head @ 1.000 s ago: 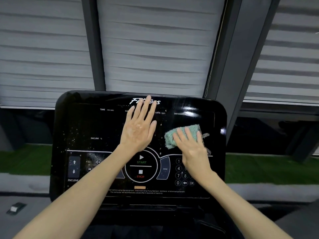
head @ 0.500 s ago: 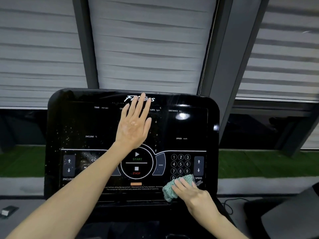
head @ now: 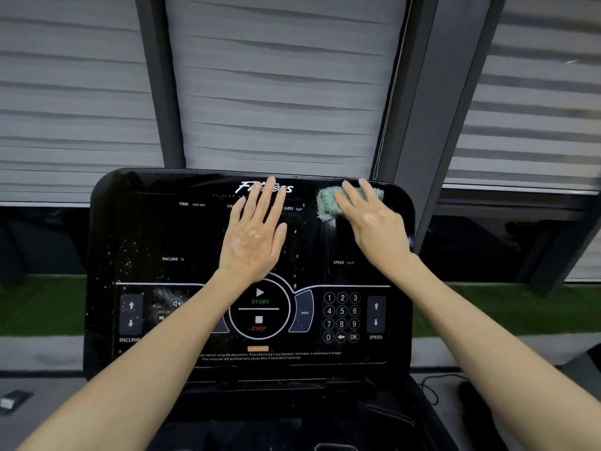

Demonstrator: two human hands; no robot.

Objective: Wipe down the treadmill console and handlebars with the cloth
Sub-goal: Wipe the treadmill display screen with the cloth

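At upper right of the frame, the right hand (head: 374, 222) presses the green cloth (head: 328, 201) against the top right corner of the black treadmill console (head: 156, 229). Its fingers lie extended over the cloth, not curled round it. At centre frame, the left hand (head: 252, 236) lies flat on the console face, fingers straight and spread, fingertips over the white logo, grasping nothing. White specks mark the console's left half. Lower down are the START/STOP dial (head: 259, 309) and number keypad (head: 341, 317).
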